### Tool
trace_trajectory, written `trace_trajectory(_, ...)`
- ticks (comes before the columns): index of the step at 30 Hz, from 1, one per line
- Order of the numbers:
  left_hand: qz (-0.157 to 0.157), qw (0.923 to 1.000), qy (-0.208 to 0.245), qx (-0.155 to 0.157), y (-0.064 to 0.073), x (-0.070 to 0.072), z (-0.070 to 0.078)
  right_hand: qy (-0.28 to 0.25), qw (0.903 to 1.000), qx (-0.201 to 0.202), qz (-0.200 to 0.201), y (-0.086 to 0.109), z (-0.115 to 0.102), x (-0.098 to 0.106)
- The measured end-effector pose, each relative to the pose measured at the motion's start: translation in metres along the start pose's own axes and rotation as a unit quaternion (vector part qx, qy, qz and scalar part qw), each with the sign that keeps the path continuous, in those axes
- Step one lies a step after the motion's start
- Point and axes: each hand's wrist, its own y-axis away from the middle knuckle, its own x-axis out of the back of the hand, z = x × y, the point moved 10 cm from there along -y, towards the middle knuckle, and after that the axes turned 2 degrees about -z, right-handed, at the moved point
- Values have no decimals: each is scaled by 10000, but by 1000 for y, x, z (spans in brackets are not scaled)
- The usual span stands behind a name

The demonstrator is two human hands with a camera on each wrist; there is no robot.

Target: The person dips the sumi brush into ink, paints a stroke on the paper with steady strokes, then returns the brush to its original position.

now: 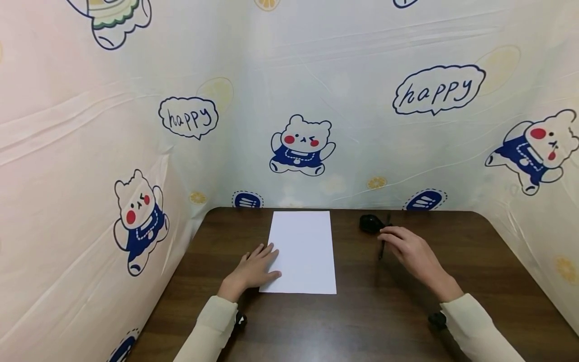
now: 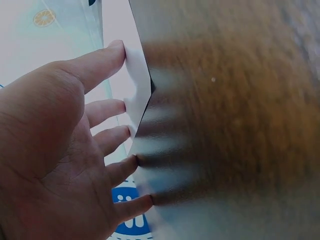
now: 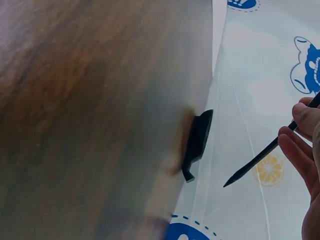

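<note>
- from where i stand, the person's left hand (image 1: 253,269) has its fingers spread apart, the thumb and nearest fingertips on the left edge of a white sheet of paper (image 1: 302,251).
- the paper lies flat on the brown tabletop (image 1: 353,314), mostly to the right of those fingers.
- the right hand (image 1: 409,251) has its thumb and fingers clamped on a thin black stick (image 3: 252,162) with a pointed end; the stick pokes out on both sides of the fingers.
- just beyond the right fingers, a bit to their left, a black object (image 1: 371,223) sits on the tabletop; i can't tell what it is.
- well beyond both sets of fingers hangs a pale cloth (image 1: 353,151) printed with bears, orange slices and the word "happy".
</note>
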Motion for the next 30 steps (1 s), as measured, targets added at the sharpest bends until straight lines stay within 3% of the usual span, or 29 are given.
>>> trace_trajectory(10,-13,10000,40,-16,1,0,1,-49,9944,292,1014,-15,-8,26)
trace_trajectory(16,-25,10000,58,-47,3,1,4,-304,9911,12,1300,-22,-3,38)
trace_trajectory(22,-7,10000,40,-46,2,0,3,-181,9877,-135,1550,-25,1,44)
trace_trajectory(30,15,10000,-1,-38,1,0,2,80,9880,-381,1497,-26,10,41)
